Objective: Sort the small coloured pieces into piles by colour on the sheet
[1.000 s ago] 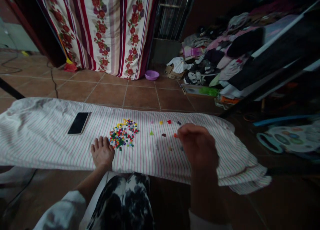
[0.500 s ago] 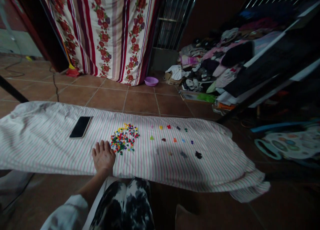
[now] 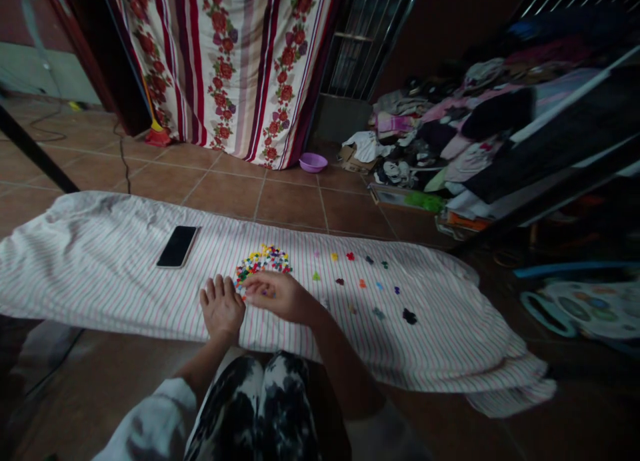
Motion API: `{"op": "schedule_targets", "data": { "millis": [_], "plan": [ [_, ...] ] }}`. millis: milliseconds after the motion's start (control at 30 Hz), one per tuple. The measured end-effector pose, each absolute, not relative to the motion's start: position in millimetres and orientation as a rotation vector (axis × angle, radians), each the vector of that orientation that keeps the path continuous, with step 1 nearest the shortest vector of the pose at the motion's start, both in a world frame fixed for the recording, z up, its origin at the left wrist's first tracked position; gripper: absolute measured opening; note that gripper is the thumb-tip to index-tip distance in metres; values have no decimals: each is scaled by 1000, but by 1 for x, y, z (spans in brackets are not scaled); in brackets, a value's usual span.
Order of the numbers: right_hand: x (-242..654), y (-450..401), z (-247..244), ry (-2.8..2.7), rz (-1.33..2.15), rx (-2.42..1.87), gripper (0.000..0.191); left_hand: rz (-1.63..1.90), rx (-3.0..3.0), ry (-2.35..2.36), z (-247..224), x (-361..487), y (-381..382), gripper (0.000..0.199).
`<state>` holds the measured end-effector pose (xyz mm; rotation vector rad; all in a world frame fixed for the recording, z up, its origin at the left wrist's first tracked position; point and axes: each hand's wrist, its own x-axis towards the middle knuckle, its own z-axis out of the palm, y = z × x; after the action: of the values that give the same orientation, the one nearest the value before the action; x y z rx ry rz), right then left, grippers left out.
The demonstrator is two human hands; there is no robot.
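My left hand (image 3: 223,309) lies flat on the striped cloth (image 3: 125,281) with its fingers stretched, just left of a heap of small multicoloured pieces (image 3: 265,257). Over the near side of that heap is my right hand (image 3: 284,295), its fingers bent inward and drawn together at the pieces. What the fingertips hold, if anything, is too small to make out. To the right, little single-colour clusters sit in rows, among them a red cluster (image 3: 351,256), a green cluster (image 3: 316,275), an orange cluster (image 3: 363,283) and a black cluster (image 3: 409,316).
A smartphone (image 3: 177,246) rests on the cloth at the left. On the tiled floor beyond stand a purple basin (image 3: 313,162) and a red broom head (image 3: 158,135) by a floral curtain (image 3: 245,67). Clothes (image 3: 440,127) are piled at the back right.
My right hand has come in from the right and now covers the near part of the heap. My left hand stays on the cloth beside it. The view has shifted slightly.
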<state>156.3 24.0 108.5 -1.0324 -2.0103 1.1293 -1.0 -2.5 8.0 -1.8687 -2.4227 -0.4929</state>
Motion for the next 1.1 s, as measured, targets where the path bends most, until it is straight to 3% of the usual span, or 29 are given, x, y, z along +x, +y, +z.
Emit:
{"op": "schedule_targets", "data": {
  "millis": [167,333,733,1100],
  "plan": [
    [155,71,78,-2102,843,-1706,22,-539,-1835,-2409,8,0,-2,51],
    [152,94,49,-2205,550,-1921,30,-543,-1838,-2399,5,-1,-1,51],
    [134,112,40,-2188,526,-2037,29,-521,-1831,-2367,3,0,0,50],
    [149,102,21,-1578,838,-1658,9,-492,-1781,-2358,2,1,0,49]
  ]
}}
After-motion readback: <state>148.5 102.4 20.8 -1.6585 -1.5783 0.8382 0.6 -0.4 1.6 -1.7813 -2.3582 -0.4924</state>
